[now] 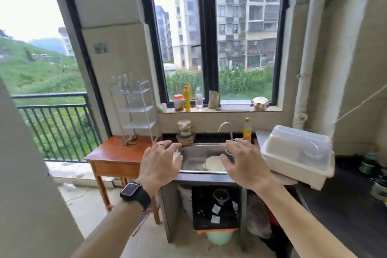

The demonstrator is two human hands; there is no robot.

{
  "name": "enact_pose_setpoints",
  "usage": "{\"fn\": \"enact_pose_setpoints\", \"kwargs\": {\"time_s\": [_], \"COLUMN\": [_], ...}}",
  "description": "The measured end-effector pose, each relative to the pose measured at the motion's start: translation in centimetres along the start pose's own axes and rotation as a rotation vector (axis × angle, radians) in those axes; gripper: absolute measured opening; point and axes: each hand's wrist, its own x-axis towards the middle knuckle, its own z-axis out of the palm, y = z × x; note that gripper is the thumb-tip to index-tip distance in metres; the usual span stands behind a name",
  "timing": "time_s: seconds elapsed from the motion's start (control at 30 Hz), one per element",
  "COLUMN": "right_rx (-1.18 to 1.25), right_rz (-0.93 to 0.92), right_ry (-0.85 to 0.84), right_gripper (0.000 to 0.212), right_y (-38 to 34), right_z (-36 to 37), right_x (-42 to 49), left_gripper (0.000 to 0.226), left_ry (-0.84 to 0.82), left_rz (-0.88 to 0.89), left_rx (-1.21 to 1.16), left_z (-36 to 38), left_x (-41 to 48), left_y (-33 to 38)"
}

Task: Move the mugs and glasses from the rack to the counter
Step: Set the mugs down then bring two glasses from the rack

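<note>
A white wire rack (137, 111) with three shelves stands on a small wooden table (117, 155) at the left. Clear glasses (127, 81) sit upside down on its top shelf; they are blurred. The dark counter (345, 199) lies at the right. My left hand (160, 163), with a black watch on the wrist, and my right hand (244, 163) are both raised in front of the sink (199, 160), fingers spread, holding nothing. Both hands are well short of the rack.
A white dish box with a clear lid (297, 155) rests on the counter's left end. A pot lid lies in the sink, with a tap (226, 128) and an orange bottle (247, 130) behind. Jars and bottles line the window sill (219, 110). A balcony railing (56, 119) is at left.
</note>
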Motion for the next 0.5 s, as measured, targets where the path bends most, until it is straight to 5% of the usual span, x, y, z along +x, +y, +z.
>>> {"fn": "enact_pose_setpoints", "kwargs": {"time_s": [0.5], "right_rx": [0.115], "right_rz": [-0.183], "right_ry": [-0.045], "right_gripper": [0.042], "right_y": [-20.3], "right_z": [17.4], "right_x": [22.2], "left_gripper": [0.044], "left_ry": [0.07], "left_rz": [-0.187], "left_rx": [0.096], "left_z": [-4.5], "left_x": [11.0], "left_y": [-29.3]}}
